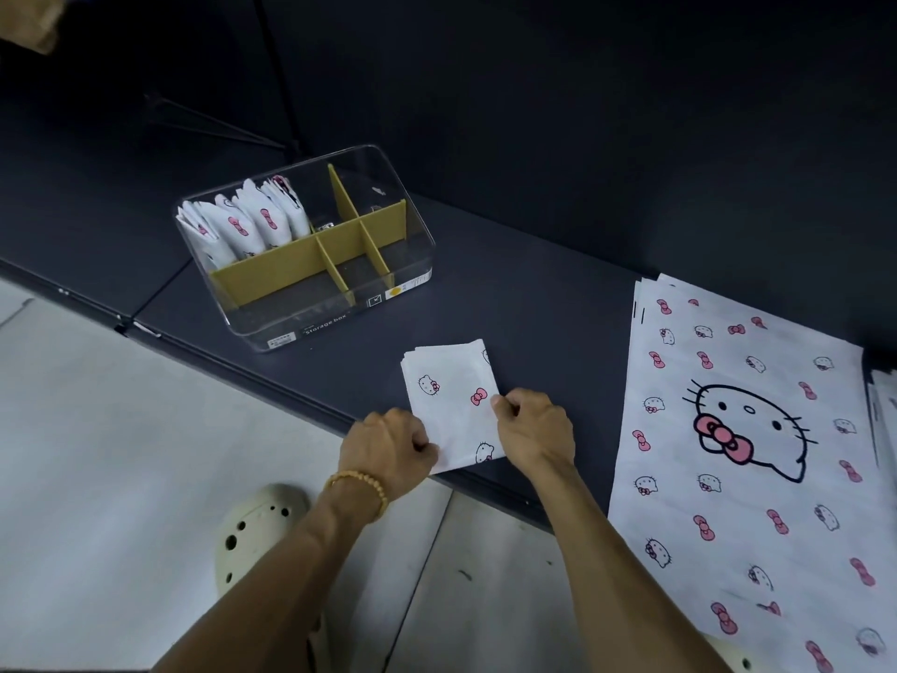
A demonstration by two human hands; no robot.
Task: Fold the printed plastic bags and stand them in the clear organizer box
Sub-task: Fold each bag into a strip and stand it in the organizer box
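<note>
I reach both bare forearms forward, my left hand [393, 442] and my right hand [531, 429] close together, fingers curled in pinching grips.

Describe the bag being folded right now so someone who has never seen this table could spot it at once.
Start at the clear box with tan dividers on the dark table, then come toward the table's near edge. The folded bag lies there, pinched by the left hand and right hand. Unlike the flat bags to the right, it is a small packet.
</note>
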